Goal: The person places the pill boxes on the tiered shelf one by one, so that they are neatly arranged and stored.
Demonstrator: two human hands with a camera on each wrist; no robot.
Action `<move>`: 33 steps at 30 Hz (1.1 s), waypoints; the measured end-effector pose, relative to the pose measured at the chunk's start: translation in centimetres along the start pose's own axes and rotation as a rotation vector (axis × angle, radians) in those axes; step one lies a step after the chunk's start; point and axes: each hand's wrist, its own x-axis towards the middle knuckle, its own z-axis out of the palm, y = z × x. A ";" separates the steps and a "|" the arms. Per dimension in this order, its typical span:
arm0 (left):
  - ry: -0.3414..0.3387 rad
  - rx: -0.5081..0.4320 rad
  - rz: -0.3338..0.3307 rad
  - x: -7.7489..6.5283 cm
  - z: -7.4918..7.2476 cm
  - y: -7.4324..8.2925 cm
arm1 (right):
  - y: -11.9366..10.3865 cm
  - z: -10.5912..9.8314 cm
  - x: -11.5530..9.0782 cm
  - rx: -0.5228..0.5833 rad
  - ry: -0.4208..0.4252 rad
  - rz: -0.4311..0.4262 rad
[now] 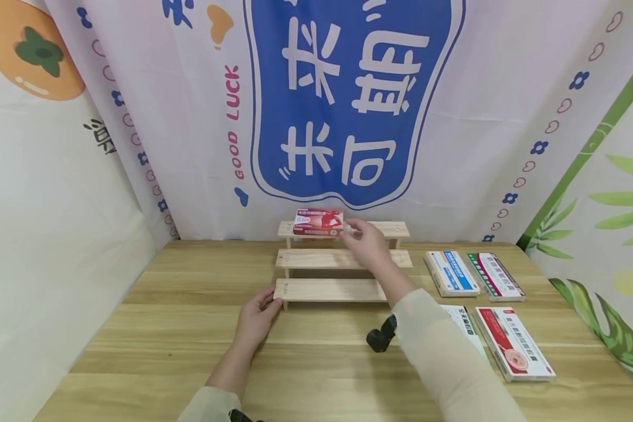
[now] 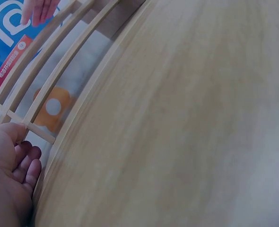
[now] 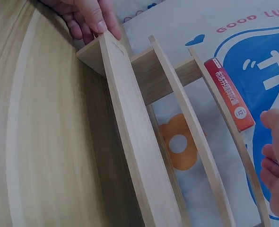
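Observation:
A three-tier wooden display stand (image 1: 327,289) stands against the back cloth. On the left part of its top tier sits a red and white medicine box (image 1: 318,222), its red long side (image 3: 229,93) facing out in the right wrist view. My right hand (image 1: 368,242) is beside the box's right end; the right wrist view shows a small gap between the fingers (image 3: 270,118) and the box, with nothing held. At the left end of the lowest tier my left hand (image 1: 256,316) grips the stand's corner, thumb above and the other fingers curled beside it.
On the wooden table (image 1: 190,328), right of the stand, lie a blue and white box (image 1: 452,274), a green, white and maroon box (image 1: 496,276), a red and white box (image 1: 514,344) and a white and green box (image 1: 461,322), partly hidden by my right sleeve. A printed cloth (image 1: 206,117) hangs behind.

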 end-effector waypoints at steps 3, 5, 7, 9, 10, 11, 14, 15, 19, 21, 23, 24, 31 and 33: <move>-0.004 -0.001 0.003 0.0 0.1 0.0 | 0.6 -1.0 -1.0 0.005 0.013 -0.012; -0.005 -0.002 0.005 0.0 0.0 0.0 | 1.1 -1.7 -1.6 0.016 0.021 -0.022; -0.008 0.000 0.005 0.0 0.0 0.1 | 1.7 -2.4 -2.1 0.035 0.026 -0.033; -0.010 0.001 0.002 0.0 0.0 0.1 | 2.4 -3.0 -2.8 0.040 0.030 -0.045; -0.010 0.001 0.001 0.0 0.0 0.1 | 2.7 -3.4 -3.1 0.039 0.031 -0.048; -0.009 0.000 -0.001 0.0 0.0 0.2 | 3.0 -3.8 -3.6 0.034 0.034 -0.051; -0.011 -0.005 -0.006 0.0 0.0 0.2 | 3.9 -5.1 -5.0 -0.001 0.038 -0.041; -0.011 -0.007 -0.006 0.0 0.0 0.2 | 4.3 -5.6 -5.5 -0.007 0.039 -0.036; -0.008 -0.002 -0.013 0.0 -0.1 0.2 | 5.7 -7.3 -7.6 -0.020 0.058 -0.008; -0.009 -0.002 -0.014 0.0 -0.1 0.2 | 6.6 -8.1 -8.6 -0.026 0.072 0.001; -0.010 -0.006 -0.015 0.0 -0.1 0.2 | 7.4 -8.8 -9.5 -0.046 0.088 0.005; -0.011 -0.009 -0.012 0.0 -0.1 0.2 | 7.8 -9.2 -10.0 -0.061 0.092 0.022; -0.024 -0.023 0.002 0.0 -0.1 0.3 | 10.1 -12.0 -13.2 -0.095 0.065 0.171; -0.023 -0.020 0.001 0.0 -0.1 0.2 | 10.7 -12.6 -14.1 -0.113 0.071 0.185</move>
